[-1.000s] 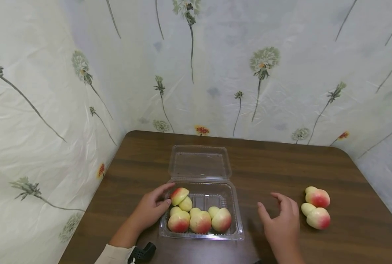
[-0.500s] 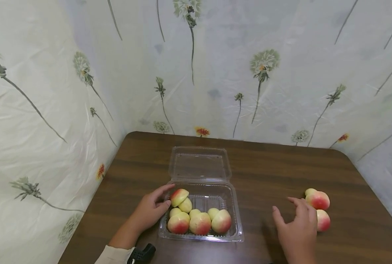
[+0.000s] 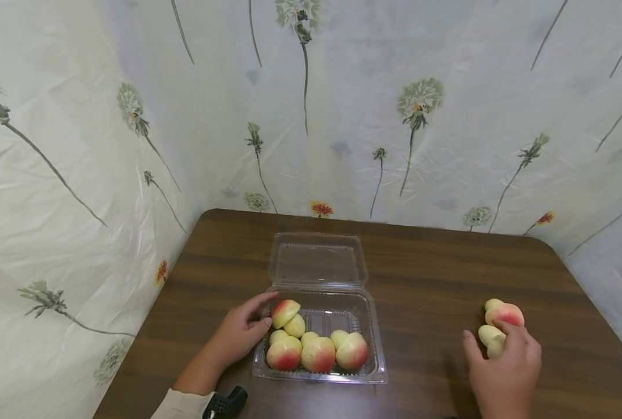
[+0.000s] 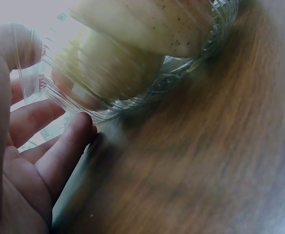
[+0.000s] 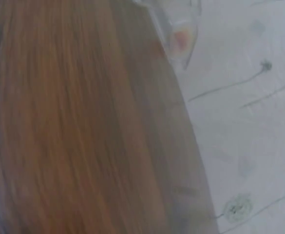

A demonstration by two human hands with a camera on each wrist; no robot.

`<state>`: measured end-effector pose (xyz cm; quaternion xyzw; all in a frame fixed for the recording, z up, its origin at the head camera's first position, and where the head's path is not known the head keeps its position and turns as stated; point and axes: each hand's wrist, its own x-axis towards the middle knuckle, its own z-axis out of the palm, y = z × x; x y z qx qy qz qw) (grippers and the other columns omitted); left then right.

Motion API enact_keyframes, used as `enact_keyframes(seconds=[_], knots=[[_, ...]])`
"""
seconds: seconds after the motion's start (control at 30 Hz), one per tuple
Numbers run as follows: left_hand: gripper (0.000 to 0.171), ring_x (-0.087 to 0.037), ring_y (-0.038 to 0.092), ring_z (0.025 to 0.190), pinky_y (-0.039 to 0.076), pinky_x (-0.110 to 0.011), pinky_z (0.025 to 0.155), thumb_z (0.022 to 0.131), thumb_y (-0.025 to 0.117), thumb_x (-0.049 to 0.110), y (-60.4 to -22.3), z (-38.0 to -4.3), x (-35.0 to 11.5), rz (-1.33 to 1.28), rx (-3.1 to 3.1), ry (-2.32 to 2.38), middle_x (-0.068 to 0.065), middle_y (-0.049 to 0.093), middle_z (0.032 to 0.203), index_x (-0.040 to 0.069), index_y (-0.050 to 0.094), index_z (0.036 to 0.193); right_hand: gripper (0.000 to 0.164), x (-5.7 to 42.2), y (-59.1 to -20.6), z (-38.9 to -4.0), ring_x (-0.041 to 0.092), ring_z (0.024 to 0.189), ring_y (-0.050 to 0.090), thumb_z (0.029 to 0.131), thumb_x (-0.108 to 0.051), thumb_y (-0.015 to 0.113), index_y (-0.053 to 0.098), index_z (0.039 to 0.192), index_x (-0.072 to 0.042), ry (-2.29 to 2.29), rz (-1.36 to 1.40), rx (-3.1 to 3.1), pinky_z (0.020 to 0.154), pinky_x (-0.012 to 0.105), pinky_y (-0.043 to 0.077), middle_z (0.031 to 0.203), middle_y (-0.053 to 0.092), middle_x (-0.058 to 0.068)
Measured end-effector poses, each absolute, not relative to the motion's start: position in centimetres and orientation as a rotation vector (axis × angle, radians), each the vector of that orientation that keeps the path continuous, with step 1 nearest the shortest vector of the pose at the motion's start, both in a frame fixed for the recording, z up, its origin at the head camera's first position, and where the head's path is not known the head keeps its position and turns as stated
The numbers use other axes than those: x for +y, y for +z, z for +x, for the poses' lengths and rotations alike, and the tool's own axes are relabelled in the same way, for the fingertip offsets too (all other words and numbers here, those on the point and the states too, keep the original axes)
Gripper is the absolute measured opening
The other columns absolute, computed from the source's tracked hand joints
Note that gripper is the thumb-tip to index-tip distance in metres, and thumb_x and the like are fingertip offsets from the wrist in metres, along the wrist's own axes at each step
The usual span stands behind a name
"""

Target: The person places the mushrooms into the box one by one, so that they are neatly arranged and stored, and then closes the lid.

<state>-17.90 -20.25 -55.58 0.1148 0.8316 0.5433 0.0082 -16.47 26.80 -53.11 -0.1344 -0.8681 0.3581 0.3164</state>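
Note:
A clear plastic container (image 3: 379, 364) with its lid (image 3: 318, 259) folded back holds several toy mushrooms with red-and-yellow caps and pale stems, one (image 3: 318, 353) at the near middle. My left hand (image 3: 241, 333) grips the container's left rim; in the left wrist view, its fingers (image 4: 66, 156) touch the wall from outside. On the right, my right hand (image 3: 509, 366) hovers around a loose mushroom (image 3: 490, 337), covering its cap. A gap shows between the thumb and the stem. Another loose mushroom (image 3: 504, 314) lies just behind it. Only a fingertip shows in the right wrist view.
The brown wooden table (image 3: 420, 262) extends around the container and the loose mushrooms. White sheeting (image 3: 342, 116) printed with dandelions hangs behind the table's back edge and along its left side.
My right hand has moved right, from beside the container to the nearer loose mushroom. The left hand and container have stayed in place.

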Motion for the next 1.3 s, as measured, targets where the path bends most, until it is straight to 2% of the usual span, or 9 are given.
enact_keyframes(seconds=[0.1,0.23,0.4,0.5,0.77,1.07,1.3], knots=[[0.052,-0.021,0.064,0.126,0.054,-0.034,0.100,0.102,0.066,0.014,-55.6,-17.9,-20.2,0.360,2.595,1.698,-0.003,0.055,0.156,0.025,0.056,0.152,0.054,27.4,-53.3,-16.5,0.049,0.127,0.042,0.078,-0.012,0.085,0.064,0.124,0.004,0.916,-0.374,-2.294,0.109,0.058,0.028,0.123,0.054,0.030],[0.052,-0.023,0.063,0.129,0.054,-0.036,0.101,0.102,0.066,0.014,-55.6,-17.9,-20.2,0.362,2.593,1.699,-0.004,0.054,0.157,0.025,0.055,0.152,0.062,27.9,-53.3,-16.4,0.050,0.127,0.039,0.078,-0.020,0.088,0.060,0.129,0.003,0.861,-0.440,-2.375,0.111,0.060,0.022,0.119,0.051,0.032],[0.052,-0.024,0.063,0.129,0.054,-0.035,0.101,0.102,0.066,0.014,-55.6,-17.8,-20.2,0.362,2.583,1.704,-0.003,0.053,0.157,0.024,0.056,0.152,0.088,28.3,-53.2,-16.4,0.055,0.135,0.030,0.084,-0.039,0.086,0.045,0.148,0.005,0.909,-0.630,-2.512,0.106,0.064,0.022,0.135,0.043,0.040],[0.052,-0.024,0.063,0.130,0.054,-0.034,0.101,0.102,0.066,0.013,-55.6,-17.8,-20.2,0.362,2.582,1.704,-0.003,0.053,0.157,0.024,0.056,0.152,0.096,28.7,-53.4,-16.5,0.058,0.136,0.026,0.085,-0.045,0.084,0.038,0.153,0.005,0.945,-0.700,-2.555,0.101,0.066,0.024,0.142,0.035,0.041],[0.052,-0.025,0.062,0.132,0.054,-0.031,0.100,0.102,0.066,0.012,-55.4,-17.7,-20.2,0.329,2.580,1.697,-0.004,0.054,0.157,0.024,0.056,0.151,0.092,30.1,-54.3,-17.0,0.054,0.134,0.028,0.082,-0.038,0.088,0.043,0.149,0.005,0.963,-0.747,-2.497,0.091,0.061,0.028,0.141,0.036,0.041],[0.052,-0.028,0.060,0.134,0.054,-0.033,0.102,0.102,0.066,0.011,-55.3,-17.7,-20.1,0.332,2.578,1.692,-0.004,0.053,0.157,0.021,0.056,0.152,0.091,31.1,-54.8,-17.3,0.052,0.130,0.031,0.085,-0.044,0.084,0.042,0.149,0.005,0.992,-0.789,-2.568,0.081,0.053,0.038,0.137,0.042,0.038],[0.052,-0.029,0.060,0.134,0.054,-0.033,0.100,0.102,0.065,0.012,-55.2,-17.7,-20.2,0.342,2.567,1.700,-0.004,0.053,0.158,0.022,0.055,0.152,0.084,31.7,-55.4,-17.4,0.054,0.134,0.030,0.090,-0.042,0.080,0.042,0.150,0.004,1.015,-0.744,-2.568,0.089,0.064,0.039,0.138,0.044,0.038]])
